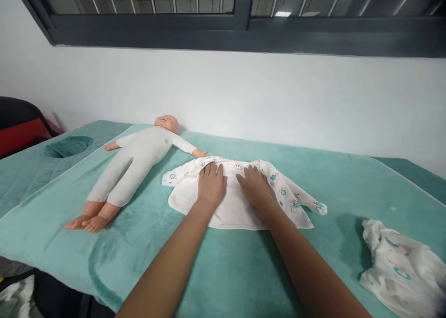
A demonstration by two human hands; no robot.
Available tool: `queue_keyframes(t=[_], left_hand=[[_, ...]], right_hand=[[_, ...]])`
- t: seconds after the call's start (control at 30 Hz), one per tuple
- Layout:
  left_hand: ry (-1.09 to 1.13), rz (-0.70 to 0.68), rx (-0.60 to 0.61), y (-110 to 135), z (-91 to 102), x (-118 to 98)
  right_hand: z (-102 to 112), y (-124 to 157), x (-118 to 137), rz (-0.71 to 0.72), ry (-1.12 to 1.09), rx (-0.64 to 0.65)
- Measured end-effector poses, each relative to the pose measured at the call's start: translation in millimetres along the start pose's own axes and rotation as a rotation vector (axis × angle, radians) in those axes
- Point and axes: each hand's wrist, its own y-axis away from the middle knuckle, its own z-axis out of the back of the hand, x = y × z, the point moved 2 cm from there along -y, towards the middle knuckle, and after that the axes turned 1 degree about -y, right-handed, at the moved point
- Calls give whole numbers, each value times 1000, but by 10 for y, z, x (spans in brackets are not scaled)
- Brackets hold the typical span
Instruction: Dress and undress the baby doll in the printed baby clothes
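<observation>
Nearest the camera, both bare forearms reach out over the teal plush cover (226,271) that drapes the padded table. At the near right edge a second printed baby garment (400,262) lies crumpled, well apart from the hands.

Further in, the left hand (211,184) and right hand (256,185) rest palm down, side by side, on the white baby top (233,211). The fingers are laid flat and only slightly spread. They pinch nothing and simply press the cloth against the cover. The top lies spread in the middle of the table, its plain lining facing up. One printed sleeve trails out to the right, and the other is bunched at the left near the doll's hand.

The baby doll (135,165) lies face up just beyond and to the left, with one arm stretched out so that its hand touches the garment's upper edge.

As a judgement, the plush pile grips thin cotton, so flat palms sliding across it could drag the fabric into creases or pull the top askew. A sideways push could also catch the doll's outstretched hand and shift it.

Behind the table stands a white wall (244,95), and above it a dark window frame (244,28).
</observation>
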Motion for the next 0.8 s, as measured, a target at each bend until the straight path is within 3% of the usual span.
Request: queue_keyframes(t=[0.13,0.3,0.57,0.8], left_hand=[[-30,5,-87,35,72,-38],[-70,41,-62,35,112,-37],[-71,46,7,-189,-55,-16],[-41,74,8,-205,-227,-12]], right_hand=[[-31,-4,-93,31,-44,-116],[3,0,-217,56,-40,-233],[-25,-21,-232,-41,-14,-171],[-95,-103,-234,-80,-3,-83]])
